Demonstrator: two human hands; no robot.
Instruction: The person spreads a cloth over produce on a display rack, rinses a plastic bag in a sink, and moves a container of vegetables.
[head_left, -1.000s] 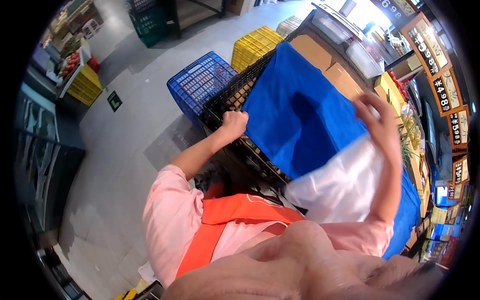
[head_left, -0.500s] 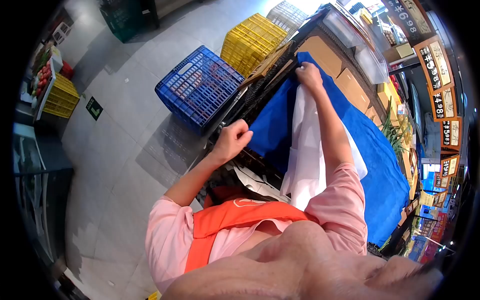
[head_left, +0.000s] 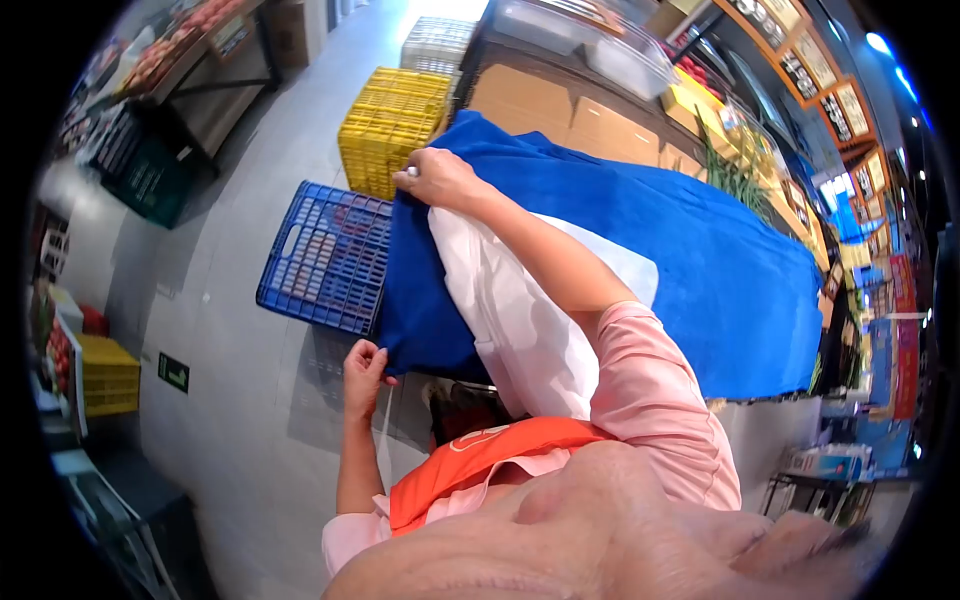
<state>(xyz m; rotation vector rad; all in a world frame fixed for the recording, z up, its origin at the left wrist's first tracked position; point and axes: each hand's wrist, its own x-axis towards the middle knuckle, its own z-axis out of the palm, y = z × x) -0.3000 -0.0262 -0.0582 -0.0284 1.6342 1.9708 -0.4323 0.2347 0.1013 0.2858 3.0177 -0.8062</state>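
Observation:
A large blue cloth [head_left: 720, 260] is spread over the stand, its left end hanging beside the blue crate [head_left: 328, 258]. My right hand [head_left: 440, 180] is closed on the cloth's far left edge. Lower and nearer to me, my left hand [head_left: 368, 368] pinches the near left corner of the same cloth. A crumpled white cloth [head_left: 520, 325] lies over the blue one, beneath my right forearm, and hangs toward my apron. Whether my right hand also grips the white cloth cannot be made out.
Yellow [head_left: 393, 125] and white [head_left: 438, 45] crates stand beyond the blue crate. Cardboard [head_left: 520, 100] and clear plastic bins [head_left: 630, 65] are behind the cloth. Green leafy produce [head_left: 740, 185] is at the right. A dark green crate [head_left: 145, 170] and produce shelves stand across the floor at left.
The blue cloth's left end now covers the dark crate edge. My right hand has moved left with it. My left hand has moved down and left and now holds a corner. The view has turned.

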